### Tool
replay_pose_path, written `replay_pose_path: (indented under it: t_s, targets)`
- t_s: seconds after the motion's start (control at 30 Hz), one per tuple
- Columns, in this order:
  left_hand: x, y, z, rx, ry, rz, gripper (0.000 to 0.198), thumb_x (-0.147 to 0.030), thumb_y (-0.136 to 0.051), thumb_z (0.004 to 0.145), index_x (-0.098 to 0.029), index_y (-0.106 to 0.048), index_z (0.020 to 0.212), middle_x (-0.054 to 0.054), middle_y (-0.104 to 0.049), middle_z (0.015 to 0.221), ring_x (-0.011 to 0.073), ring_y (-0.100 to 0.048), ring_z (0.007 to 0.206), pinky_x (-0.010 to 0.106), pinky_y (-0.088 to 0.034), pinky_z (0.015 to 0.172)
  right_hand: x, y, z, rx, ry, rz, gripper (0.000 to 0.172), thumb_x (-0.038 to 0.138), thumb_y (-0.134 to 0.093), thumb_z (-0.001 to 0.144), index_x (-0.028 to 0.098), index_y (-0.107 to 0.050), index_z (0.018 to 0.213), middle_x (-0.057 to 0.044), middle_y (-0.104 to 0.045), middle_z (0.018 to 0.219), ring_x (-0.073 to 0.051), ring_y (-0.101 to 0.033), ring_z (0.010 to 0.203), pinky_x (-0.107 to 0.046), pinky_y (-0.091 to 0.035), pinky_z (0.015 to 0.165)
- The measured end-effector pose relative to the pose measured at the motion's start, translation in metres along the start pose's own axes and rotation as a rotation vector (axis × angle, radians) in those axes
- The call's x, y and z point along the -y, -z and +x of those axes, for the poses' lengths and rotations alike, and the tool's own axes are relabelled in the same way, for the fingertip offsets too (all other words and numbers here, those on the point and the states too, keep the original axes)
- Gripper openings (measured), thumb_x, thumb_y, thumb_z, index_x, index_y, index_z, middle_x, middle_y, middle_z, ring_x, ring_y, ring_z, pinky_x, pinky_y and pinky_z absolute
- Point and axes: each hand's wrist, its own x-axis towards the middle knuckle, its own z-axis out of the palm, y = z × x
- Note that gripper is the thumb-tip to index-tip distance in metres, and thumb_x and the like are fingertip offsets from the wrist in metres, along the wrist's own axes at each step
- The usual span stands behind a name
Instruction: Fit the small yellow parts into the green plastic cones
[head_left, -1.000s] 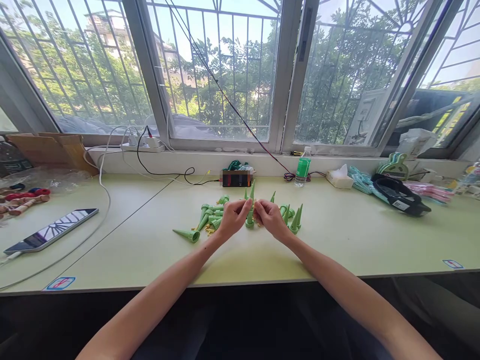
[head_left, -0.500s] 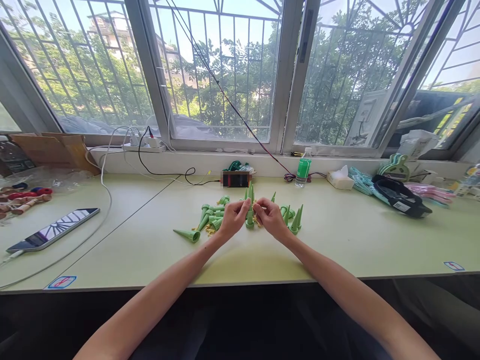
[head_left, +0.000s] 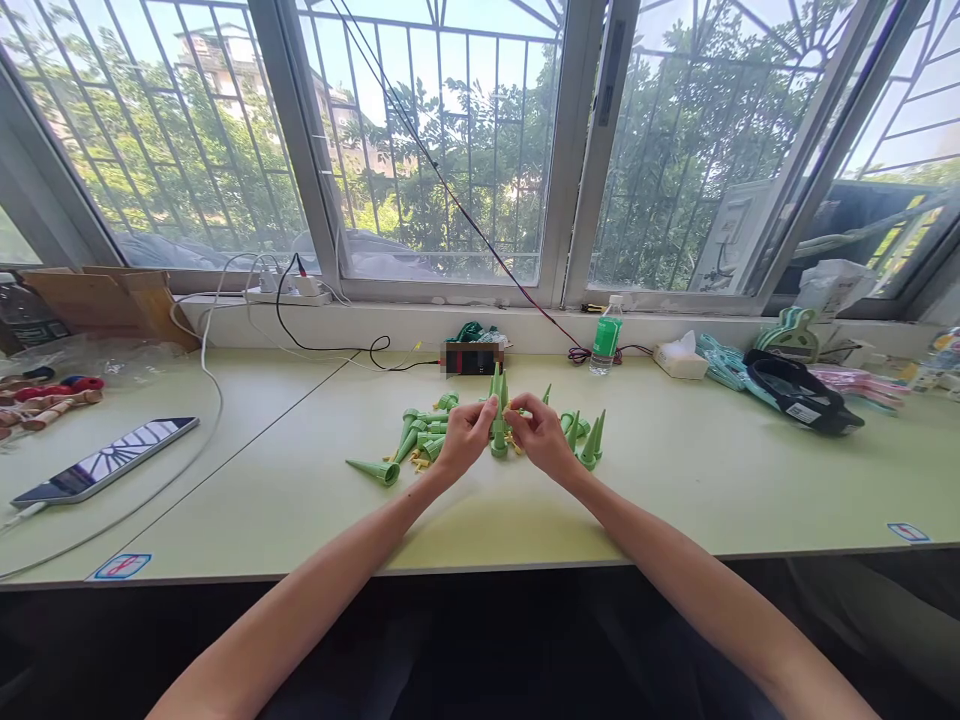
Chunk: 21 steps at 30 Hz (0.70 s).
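My left hand [head_left: 469, 432] is closed on a green plastic plant watering spike [head_left: 499, 438], held upright with its cap end down. My right hand [head_left: 544, 432] is beside it, thumb and fingertips pinched close to the spike's side; whatever they grip is too small to make out. To the left lies a loose pile of green spikes [head_left: 411, 436], one single spike [head_left: 373, 471] lying apart at its near end. Small yellow pieces [head_left: 421, 465] are scattered among them. Several more spikes [head_left: 592, 445] stand point up by my right wrist.
Behind my hands sits a dark device with a display [head_left: 472, 359]. A water bottle [head_left: 607, 338] and a tissue box [head_left: 680, 358] are at the back right, near a black strap-like item [head_left: 802, 392]. On the left, a phone [head_left: 109, 460] lies with a white cable [head_left: 214, 400].
My right hand's fingertips have shifted slightly beside the spike. My left hand keeps the spike upright in nearly the same spot.
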Motion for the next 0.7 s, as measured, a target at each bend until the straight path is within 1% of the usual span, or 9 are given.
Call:
replay_pose_path:
  t_s: [0.2, 0.33, 0.47, 0.57, 0.7]
  targets:
    - [-0.0019, -0.0003, 0.0, -0.021, 0.041, -0.061, 0.059, -0.058, -0.051, 0.089, -0.017, -0.038, 0.05, -0.005, -0.029, 0.041, 0.0048, -0.031, 0.034, 0.02, -0.022, 0.035, -0.004, -0.0041, 0.0012, 0.014, 0.028, 0.033, 0.03, 0.049, -0.058, 0.09, 0.022, -0.047, 0.084, 0.007, -0.043, 0.065, -0.006, -0.037, 0.045, -0.021, -0.027, 0.042]
    - [-0.0006, 0.0004, 0.0007, -0.044, 0.043, -0.034, 0.06, -0.059, -0.05, 0.089, -0.017, -0.036, 0.048, -0.005, -0.031, 0.039, 0.0052, -0.031, 0.034, 0.02, -0.021, 0.034, -0.0019, -0.006, 0.0009, 0.033, 0.017, 0.032, 0.034, 0.05, -0.051, 0.094, 0.021, -0.046, 0.078, 0.007, -0.041, 0.061, -0.006, -0.037, 0.045, -0.021, -0.029, 0.042]
    - [-0.0023, 0.0004, 0.0007, -0.042, 0.031, -0.033, 0.062, -0.059, -0.046, 0.091, -0.018, -0.034, 0.047, -0.004, -0.031, 0.038, 0.0058, -0.031, 0.034, 0.021, -0.021, 0.035, 0.0028, -0.0076, 0.0004, 0.038, -0.005, 0.073, 0.04, 0.054, -0.05, 0.094, 0.021, -0.043, 0.072, 0.007, -0.039, 0.058, -0.007, -0.037, 0.044, -0.021, -0.03, 0.041]
    - [-0.005, 0.0009, -0.0002, -0.044, -0.009, 0.004, 0.062, -0.058, -0.042, 0.094, -0.018, -0.035, 0.047, -0.003, -0.034, 0.038, 0.0065, -0.032, 0.036, 0.022, -0.023, 0.036, 0.0049, -0.0081, 0.001, 0.011, -0.035, 0.144, 0.046, 0.059, -0.05, 0.092, 0.022, -0.039, 0.068, 0.008, -0.034, 0.055, -0.007, -0.034, 0.042, -0.021, -0.028, 0.038]
    - [-0.0076, 0.0024, -0.0018, -0.041, -0.135, 0.12, 0.055, -0.054, -0.039, 0.096, -0.017, -0.046, 0.056, -0.003, -0.037, 0.042, 0.0075, -0.034, 0.039, 0.022, -0.026, 0.04, 0.0046, -0.0072, 0.0023, -0.043, -0.068, 0.216, 0.052, 0.065, -0.05, 0.088, 0.022, -0.039, 0.063, 0.008, -0.029, 0.051, -0.006, -0.029, 0.039, -0.021, -0.024, 0.036]
